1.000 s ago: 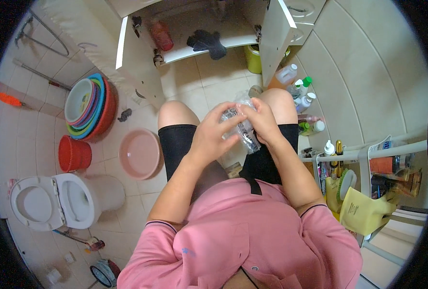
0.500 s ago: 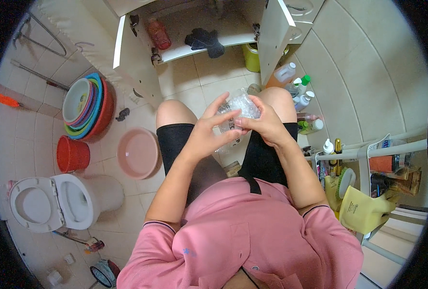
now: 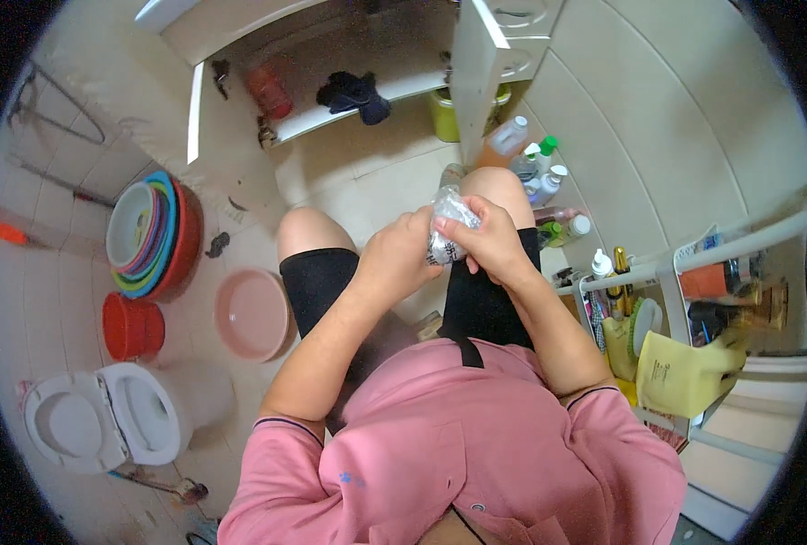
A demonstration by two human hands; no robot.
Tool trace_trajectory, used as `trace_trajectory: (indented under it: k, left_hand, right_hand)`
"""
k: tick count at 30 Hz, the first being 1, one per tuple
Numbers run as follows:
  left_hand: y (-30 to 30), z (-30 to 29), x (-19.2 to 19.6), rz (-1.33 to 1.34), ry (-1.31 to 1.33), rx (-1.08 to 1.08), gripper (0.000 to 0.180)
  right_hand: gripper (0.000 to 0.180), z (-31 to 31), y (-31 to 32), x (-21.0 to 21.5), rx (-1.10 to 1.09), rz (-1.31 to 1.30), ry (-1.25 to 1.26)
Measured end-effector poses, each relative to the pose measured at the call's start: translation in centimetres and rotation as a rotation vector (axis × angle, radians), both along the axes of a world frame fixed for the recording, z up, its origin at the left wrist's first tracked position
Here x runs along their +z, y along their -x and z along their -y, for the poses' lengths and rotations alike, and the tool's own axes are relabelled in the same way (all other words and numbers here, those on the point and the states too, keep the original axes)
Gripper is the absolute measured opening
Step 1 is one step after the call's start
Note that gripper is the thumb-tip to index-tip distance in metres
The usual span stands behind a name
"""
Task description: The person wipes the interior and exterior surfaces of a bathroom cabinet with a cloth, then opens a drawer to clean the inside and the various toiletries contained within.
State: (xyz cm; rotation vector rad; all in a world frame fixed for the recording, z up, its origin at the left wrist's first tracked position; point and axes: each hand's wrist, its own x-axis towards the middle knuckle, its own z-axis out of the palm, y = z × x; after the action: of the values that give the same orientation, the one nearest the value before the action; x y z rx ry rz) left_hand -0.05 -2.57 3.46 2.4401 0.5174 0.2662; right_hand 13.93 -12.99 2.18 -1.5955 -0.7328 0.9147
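Between my hands, above my knees, is a crumpled clear plastic bag (image 3: 451,207) with dark print on it. My left hand (image 3: 398,254) is closed round the bag's left side, its fingertips hidden behind it. My right hand (image 3: 490,240) grips the other side, thumb laid across the front and fingers curled behind. What the bag contains, if anything, I cannot make out.
Ahead stands an open cabinet with a dark cloth (image 3: 356,96) and a red bottle (image 3: 269,91) inside. Several bottles (image 3: 532,168) line the right wall beside a white rack (image 3: 680,295). To the left are a pink basin (image 3: 252,313), stacked basins (image 3: 153,236), a red bucket (image 3: 133,325) and a toilet (image 3: 149,413).
My spread left fingers have closed round the bag, and the bag is squeezed into a narrower bundle. The whole view has shifted slightly.
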Motion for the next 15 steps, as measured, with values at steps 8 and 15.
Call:
trace_trajectory:
  k: [8, 15]
  left_hand:
    - [-4.7, 2.3, 1.5, 0.273, 0.132, -0.343, 0.1]
    - [-8.4, 6.3, 2.3, 0.318, 0.374, -0.542, 0.11]
  right_hand:
    - [0.038, 6.2, -1.9, 2.6, -0.266, 0.076, -0.145]
    - [0.051, 15.1, -1.8, 4.7, -0.457, -0.054, -0.222]
